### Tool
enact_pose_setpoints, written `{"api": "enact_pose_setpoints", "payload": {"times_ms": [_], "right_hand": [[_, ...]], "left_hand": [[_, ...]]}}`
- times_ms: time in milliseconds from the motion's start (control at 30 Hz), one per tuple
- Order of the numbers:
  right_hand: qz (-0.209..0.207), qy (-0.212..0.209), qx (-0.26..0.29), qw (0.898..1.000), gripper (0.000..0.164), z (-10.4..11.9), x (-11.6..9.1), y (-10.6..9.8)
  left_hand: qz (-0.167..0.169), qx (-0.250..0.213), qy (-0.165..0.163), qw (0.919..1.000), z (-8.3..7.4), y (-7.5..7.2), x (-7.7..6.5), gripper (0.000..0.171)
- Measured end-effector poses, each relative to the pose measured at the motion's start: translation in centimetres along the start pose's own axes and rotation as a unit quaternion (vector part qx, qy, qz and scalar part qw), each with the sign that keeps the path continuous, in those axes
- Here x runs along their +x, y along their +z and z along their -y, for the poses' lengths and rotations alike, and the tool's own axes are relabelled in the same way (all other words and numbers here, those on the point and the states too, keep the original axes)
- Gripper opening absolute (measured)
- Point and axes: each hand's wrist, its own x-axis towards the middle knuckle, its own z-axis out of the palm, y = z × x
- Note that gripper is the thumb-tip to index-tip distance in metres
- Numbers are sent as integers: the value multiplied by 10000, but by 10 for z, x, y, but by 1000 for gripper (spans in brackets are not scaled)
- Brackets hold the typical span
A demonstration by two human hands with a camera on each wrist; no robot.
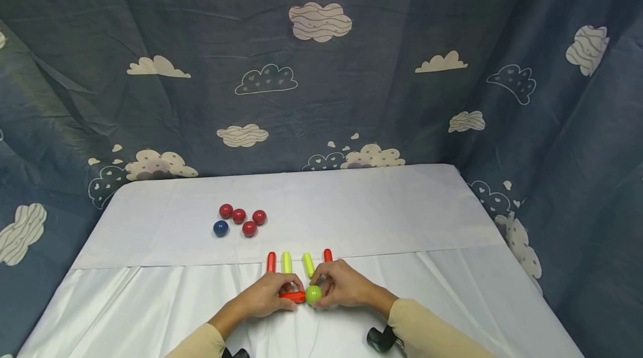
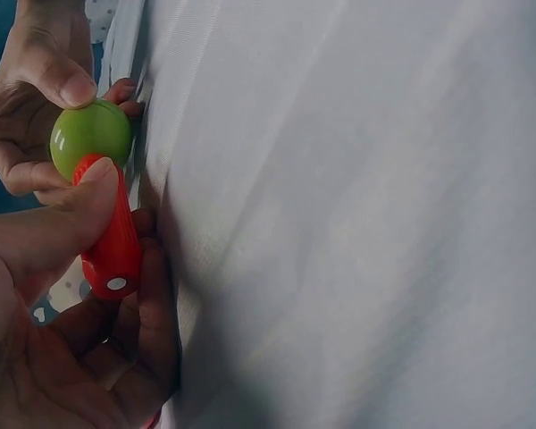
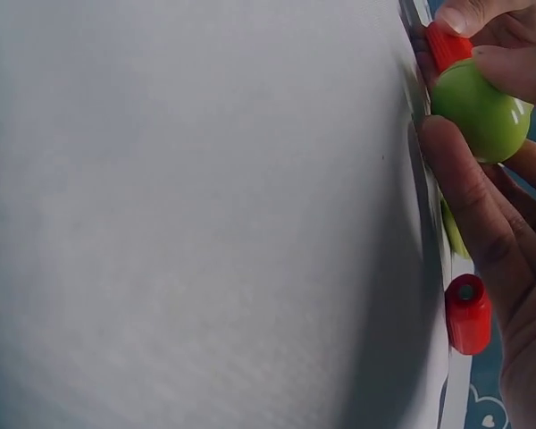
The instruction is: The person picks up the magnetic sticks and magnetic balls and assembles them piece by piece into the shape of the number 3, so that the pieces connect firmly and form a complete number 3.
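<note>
My left hand (image 1: 265, 295) pinches a short red plastic stick (image 1: 293, 297) between thumb and fingers, and the stick lies crosswise. A pale dot marks the near end of this red stick (image 2: 114, 250) in the left wrist view. Thumb and fingers of my right hand (image 1: 349, 286) hold a shiny green ball (image 1: 313, 294). Ball and stick meet end-on between the two hands, low over the white cloth. Just beyond the fingers, a red stick (image 1: 271, 262) and a yellow-green stick (image 1: 287, 262) lie left of another yellow-green stick (image 1: 308, 264) and another red stick (image 1: 328, 255).
Farther back on the left, several red balls (image 1: 249, 228) sit in a loose group beside one blue ball (image 1: 221, 228). A white cloth (image 1: 392, 213) covers the table, with a seam across it. Behind hangs a dark curtain (image 1: 351, 112) printed with clouds.
</note>
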Motion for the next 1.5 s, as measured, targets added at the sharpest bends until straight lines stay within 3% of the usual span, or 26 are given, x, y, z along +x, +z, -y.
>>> {"api": "enact_pose_setpoints", "payload": {"times_ms": [467,833,1133,1500], "right_hand": [[54,89,-91,9999,28,-1,1,2],[50,99,-16,9999,30,0,1,3],[71,105,-102,9999,31,-1,1,1],[100,115,22,9999,30,-3,0,2]], "left_hand": [[-25,-22,-90,10000,1,1,0,24],[-38,264,-49,9996,-1,1,-3,25],[149,-147,-222,9995,-2,-3,-2,27],[113,12,-164,9998,-3,-9,-9,27]]}}
